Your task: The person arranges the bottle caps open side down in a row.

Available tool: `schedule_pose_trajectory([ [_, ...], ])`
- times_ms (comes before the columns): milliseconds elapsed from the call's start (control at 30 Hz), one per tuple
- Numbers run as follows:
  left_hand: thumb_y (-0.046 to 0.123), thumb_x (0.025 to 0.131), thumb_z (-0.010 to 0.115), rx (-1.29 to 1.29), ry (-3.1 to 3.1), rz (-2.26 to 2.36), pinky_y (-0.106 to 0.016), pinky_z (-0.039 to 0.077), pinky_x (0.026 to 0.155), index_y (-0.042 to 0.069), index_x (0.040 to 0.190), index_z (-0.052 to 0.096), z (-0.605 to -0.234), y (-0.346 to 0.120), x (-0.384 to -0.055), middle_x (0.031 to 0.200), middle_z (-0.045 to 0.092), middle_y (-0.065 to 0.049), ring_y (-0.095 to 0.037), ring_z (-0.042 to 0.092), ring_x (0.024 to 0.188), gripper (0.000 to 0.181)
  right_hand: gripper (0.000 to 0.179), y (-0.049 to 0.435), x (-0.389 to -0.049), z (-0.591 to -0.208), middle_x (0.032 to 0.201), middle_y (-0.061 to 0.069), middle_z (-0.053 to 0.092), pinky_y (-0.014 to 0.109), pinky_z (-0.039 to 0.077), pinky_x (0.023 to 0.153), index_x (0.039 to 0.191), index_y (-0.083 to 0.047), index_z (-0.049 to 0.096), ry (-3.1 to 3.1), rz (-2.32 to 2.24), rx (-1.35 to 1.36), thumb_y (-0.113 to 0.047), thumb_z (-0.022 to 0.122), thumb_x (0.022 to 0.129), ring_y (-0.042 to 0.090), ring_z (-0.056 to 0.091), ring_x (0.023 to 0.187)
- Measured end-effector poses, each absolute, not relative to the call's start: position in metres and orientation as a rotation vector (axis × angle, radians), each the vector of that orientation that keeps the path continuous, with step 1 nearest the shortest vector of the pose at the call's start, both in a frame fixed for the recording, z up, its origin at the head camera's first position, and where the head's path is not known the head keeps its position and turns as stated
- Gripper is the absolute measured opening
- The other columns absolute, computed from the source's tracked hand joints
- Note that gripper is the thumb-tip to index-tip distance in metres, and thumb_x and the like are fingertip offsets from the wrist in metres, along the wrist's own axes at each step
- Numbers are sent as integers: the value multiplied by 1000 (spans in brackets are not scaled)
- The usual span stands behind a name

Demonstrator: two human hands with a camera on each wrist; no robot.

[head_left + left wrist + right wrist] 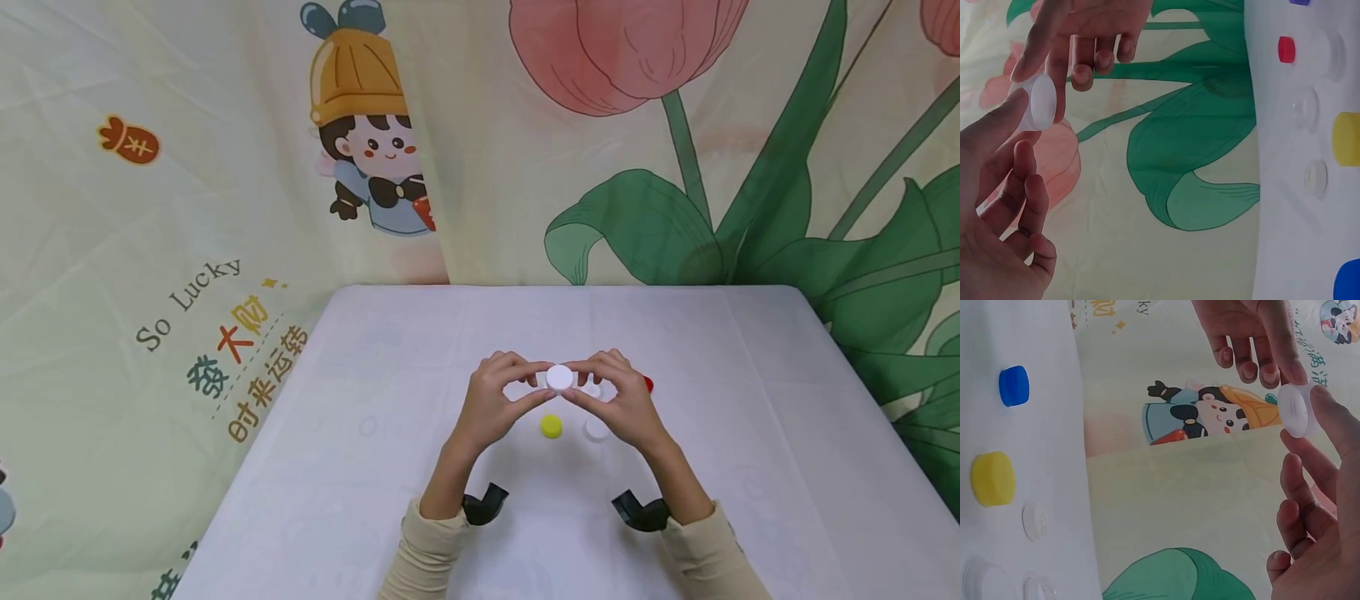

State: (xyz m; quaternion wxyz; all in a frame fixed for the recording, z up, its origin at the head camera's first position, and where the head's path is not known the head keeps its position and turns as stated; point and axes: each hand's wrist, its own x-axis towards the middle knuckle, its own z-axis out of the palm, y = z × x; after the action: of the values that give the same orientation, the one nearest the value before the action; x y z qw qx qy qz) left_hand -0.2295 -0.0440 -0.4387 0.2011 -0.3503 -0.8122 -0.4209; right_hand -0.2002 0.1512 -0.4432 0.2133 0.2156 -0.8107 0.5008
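A small round white cap is held up above the table between both hands. My left hand pinches one side of it with thumb and index finger, and my right hand pinches the opposite side the same way. In the left wrist view the cap shows a flat white disc face; from the right wrist, its rim and translucent side appear. The other fingers of each hand curl loosely away from it. Below the hands lie a yellow cap and a clear-white cap.
On the white tablecloth are also a red cap, a blue cap, smaller clear caps and a purple piece at the frame's edge. A printed cloth backdrop hangs behind the table.
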Motion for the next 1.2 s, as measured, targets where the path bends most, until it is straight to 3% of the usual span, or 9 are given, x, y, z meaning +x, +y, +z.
schedule_pose_trajectory([
  [300,27,73,74,-891,-2297,-1133,-28,38,68,15,101,69,-438,-61,-251,69,56,7,-8,49,75,31,31,136,-241,-458,79,-2,60,29,37,66,100,-15,67,-2237,1359,590,-26,75,72,12,42,79],
  [500,27,75,72,-821,-2408,-1130,-27,38,66,14,102,69,-450,-78,-278,70,57,6,-10,49,75,30,35,118,-271,-472,76,-1,59,31,37,67,100,-17,67,-2349,1291,519,-39,72,73,21,46,79],
  [800,27,74,73,-688,-2692,-1069,-29,38,65,12,102,69,-495,-96,-312,68,57,5,-22,53,76,31,37,93,-301,-505,72,-5,56,30,32,69,97,-15,69,-2660,1009,456,-43,70,73,14,42,74],
  [1200,27,72,74,-582,-2929,-560,-30,32,63,16,98,71,-531,-88,-324,60,51,8,-12,45,63,28,33,83,-317,-548,68,-6,53,28,30,64,92,-18,72,-2857,814,412,-43,72,71,14,41,70],
])
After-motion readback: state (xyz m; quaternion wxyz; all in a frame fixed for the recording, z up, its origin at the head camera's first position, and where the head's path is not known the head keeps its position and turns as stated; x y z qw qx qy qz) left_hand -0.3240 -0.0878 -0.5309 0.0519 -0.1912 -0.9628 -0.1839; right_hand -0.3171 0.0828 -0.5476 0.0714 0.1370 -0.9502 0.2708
